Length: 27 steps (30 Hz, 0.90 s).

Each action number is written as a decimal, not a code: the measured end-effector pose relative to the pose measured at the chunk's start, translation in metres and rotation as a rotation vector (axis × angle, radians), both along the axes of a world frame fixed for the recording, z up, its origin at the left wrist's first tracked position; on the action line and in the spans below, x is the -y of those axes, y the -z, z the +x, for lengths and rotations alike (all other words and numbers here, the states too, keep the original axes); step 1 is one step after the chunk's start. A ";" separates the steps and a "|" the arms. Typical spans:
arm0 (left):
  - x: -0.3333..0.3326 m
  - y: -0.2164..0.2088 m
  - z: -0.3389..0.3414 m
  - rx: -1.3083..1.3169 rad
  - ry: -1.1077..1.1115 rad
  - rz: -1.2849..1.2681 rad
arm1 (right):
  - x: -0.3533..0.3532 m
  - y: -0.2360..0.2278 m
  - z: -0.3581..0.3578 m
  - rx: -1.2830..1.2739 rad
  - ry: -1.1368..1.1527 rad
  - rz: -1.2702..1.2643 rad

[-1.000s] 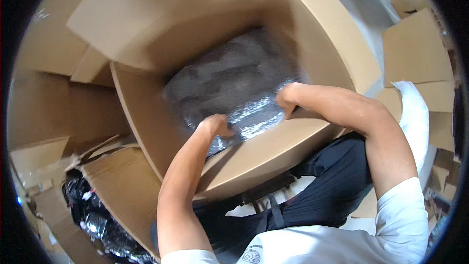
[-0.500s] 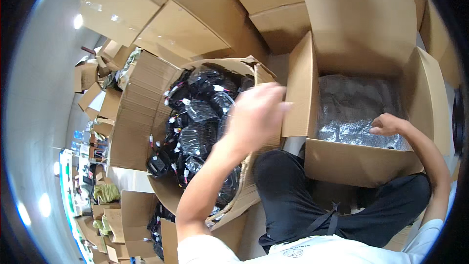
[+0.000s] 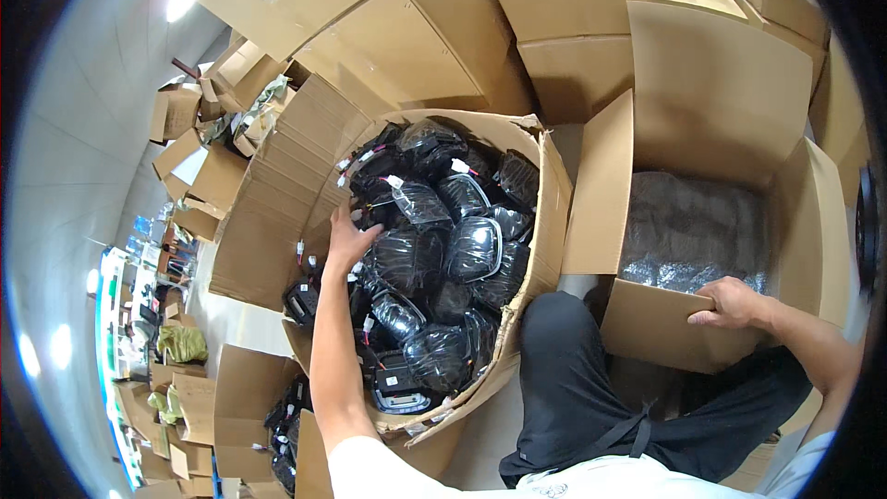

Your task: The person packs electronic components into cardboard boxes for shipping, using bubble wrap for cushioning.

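My left hand (image 3: 351,240) reaches into a worn cardboard box (image 3: 545,212) heaped with black plastic-wrapped parts (image 3: 407,259), several with white connectors on thin wires. Its thumb and fingers are apart at the heap's left side, near or touching a dark part; the fingertips are partly lost among the parts. On the right stands another open carton (image 3: 665,319), its bottom covered by a layer of clear bubble wrap (image 3: 693,231) over something dark. My right hand (image 3: 732,303) is closed over the front flap of that carton, thumb outside.
Large closed cartons (image 3: 591,74) line the far side. At lower left, another open box (image 3: 249,407) holds more black parts. Torn boxes (image 3: 185,166) and a green sack (image 3: 183,344) lie farther left. My bent legs (image 3: 573,379) are close to both boxes.
My left hand has moved left and down into the heap of black parts. My right hand has gone from above the bubble wrap to the carton's front flap. The view has shifted.
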<state>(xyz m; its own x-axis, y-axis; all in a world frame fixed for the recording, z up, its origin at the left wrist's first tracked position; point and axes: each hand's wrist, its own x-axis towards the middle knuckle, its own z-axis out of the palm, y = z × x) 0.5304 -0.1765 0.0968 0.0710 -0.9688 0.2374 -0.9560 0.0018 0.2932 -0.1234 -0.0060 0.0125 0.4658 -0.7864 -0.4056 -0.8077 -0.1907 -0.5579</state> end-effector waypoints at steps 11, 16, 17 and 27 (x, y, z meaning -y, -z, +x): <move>0.092 -0.007 -0.005 0.142 0.049 -0.115 | 0.004 0.001 0.001 -0.073 0.018 -0.002; 0.132 -0.049 -0.036 0.612 -0.169 0.221 | 0.003 0.001 -0.001 -0.114 0.037 0.031; 0.141 -0.050 -0.030 0.585 -0.048 0.252 | 0.004 0.001 -0.001 -0.125 0.030 0.029; 0.219 -0.049 -0.013 0.531 0.193 0.595 | 0.012 0.001 0.002 -0.125 0.028 0.081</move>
